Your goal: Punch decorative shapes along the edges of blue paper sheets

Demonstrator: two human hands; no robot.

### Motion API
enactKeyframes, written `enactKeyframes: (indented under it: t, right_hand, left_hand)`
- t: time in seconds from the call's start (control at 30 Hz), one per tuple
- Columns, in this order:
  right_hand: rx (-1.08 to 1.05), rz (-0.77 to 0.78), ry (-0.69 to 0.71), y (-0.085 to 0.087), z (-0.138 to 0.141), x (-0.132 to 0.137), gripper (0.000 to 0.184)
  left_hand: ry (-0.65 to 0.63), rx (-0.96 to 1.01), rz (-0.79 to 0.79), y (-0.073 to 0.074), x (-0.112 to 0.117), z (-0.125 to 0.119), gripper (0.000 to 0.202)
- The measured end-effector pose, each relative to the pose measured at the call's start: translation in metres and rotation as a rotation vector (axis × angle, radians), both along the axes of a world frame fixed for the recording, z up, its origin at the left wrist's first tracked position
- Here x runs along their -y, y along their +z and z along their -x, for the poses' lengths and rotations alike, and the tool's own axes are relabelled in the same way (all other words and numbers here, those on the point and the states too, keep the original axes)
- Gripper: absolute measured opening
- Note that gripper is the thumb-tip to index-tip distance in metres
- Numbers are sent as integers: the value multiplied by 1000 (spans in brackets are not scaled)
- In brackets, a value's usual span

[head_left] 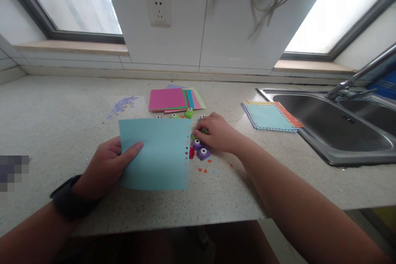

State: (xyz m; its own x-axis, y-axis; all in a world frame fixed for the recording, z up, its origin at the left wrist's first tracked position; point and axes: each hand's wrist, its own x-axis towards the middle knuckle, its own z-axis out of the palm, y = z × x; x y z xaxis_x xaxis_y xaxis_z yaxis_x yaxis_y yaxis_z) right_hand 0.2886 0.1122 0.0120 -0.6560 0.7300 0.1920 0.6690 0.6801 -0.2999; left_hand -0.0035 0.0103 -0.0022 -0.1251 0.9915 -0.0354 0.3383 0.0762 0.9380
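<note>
My left hand grips a light blue sheet of paper by its left side, thumb on top. A column of small punched shapes runs down the sheet's right edge. Just right of the paper, my right hand is closed over a green craft punch, mostly hidden under the fingers. Two purple craft punches sit below that hand, and part of a red piece shows beside the sheet. A light green punch stands behind the paper, with others partly covered by it.
Coloured paper lies stacked near the wall. Purple and yellow paper bits are spread at left. Edge-punched sheets rest beside the steel sink. Several orange cutouts dot the speckled counter.
</note>
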Motion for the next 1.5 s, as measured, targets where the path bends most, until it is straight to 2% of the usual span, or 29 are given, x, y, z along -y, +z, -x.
enactKeyframes:
  t: [0.17,0.33,0.43,0.63,0.8,0.97,1.07,1.27,1.5]
  right_hand:
    - [-185,69,-41,4,1,1,24]
    - [-562,273,-76,6,2,3,26]
    - [-678,368,-31,7,5,7,28]
    - [-624,460,31,11,11,16,25]
    - [-598,551,74,10,11,18,23]
    - [-629,568,121,6,8,12,28]
    - [-651,583,103,5,8,11,29]
    - [-649,594,157,5,9,14,25]
    - [-623,613,141,3,10,17,21]
  left_hand:
    - [-1,8,13,3,0,-2,47]
    - [-45,23,42,-1,-1,1,44]
    - [-80,33,62,-3,-1,1,43]
    - [-139,-39,54,3,0,-2,34]
    - [-178,-85,52,7,0,-4,34]
    - [-208,-61,62,6,-1,-3,35]
    - [-212,-59,65,4,-1,-2,35]
    - [-213,-33,84,2,-1,0,37]
    - [-222,37,97,2,-1,-1,43]
